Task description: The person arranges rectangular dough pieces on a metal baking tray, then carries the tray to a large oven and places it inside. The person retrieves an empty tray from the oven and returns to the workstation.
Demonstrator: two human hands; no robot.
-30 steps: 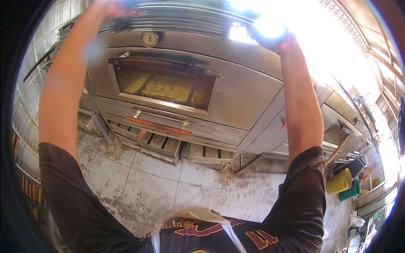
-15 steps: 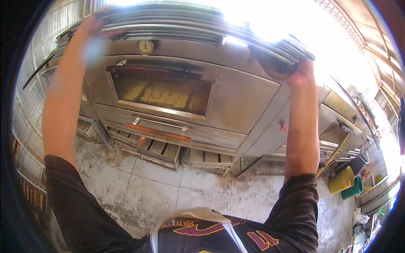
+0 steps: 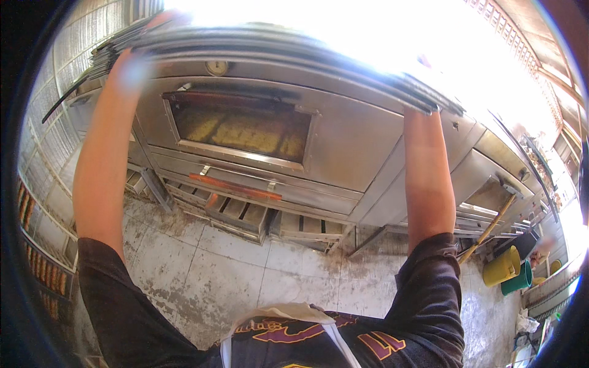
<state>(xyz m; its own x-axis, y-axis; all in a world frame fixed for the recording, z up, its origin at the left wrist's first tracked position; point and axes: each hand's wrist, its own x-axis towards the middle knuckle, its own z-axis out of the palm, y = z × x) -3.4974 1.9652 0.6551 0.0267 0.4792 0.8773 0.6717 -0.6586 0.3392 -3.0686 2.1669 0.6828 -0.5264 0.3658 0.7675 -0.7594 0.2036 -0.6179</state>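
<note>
Both my arms are raised and stretched forward to a stack of thin, dark metal trays (image 3: 270, 46), which lies high above the oven front. My left hand (image 3: 164, 19) is closed around the left part of the stack, partly washed out by glare. At the right end, my right hand (image 3: 424, 60) is mostly hidden by the trays; a bit of finger shows over the top, with the wrist below the edge. Below the stack is a steel deck oven (image 3: 362, 141) with a glass window (image 3: 239, 129), its inside lit yellow.
An orange-brown handle (image 3: 236, 187) runs along the lower oven panel. Slatted crates (image 3: 236, 218) sit beneath it on the stained tile floor (image 3: 215, 276). To the right are a wooden-handled tool (image 3: 488, 230), a yellow bucket (image 3: 502, 265) and a green bucket (image 3: 516, 279). Strong glare fills the top.
My right hand has gone from the visible right edge of the trays to mostly behind them. The trays' right end sits lower, and a dark patch beneath it no longer shows. The view has shifted slightly.
</note>
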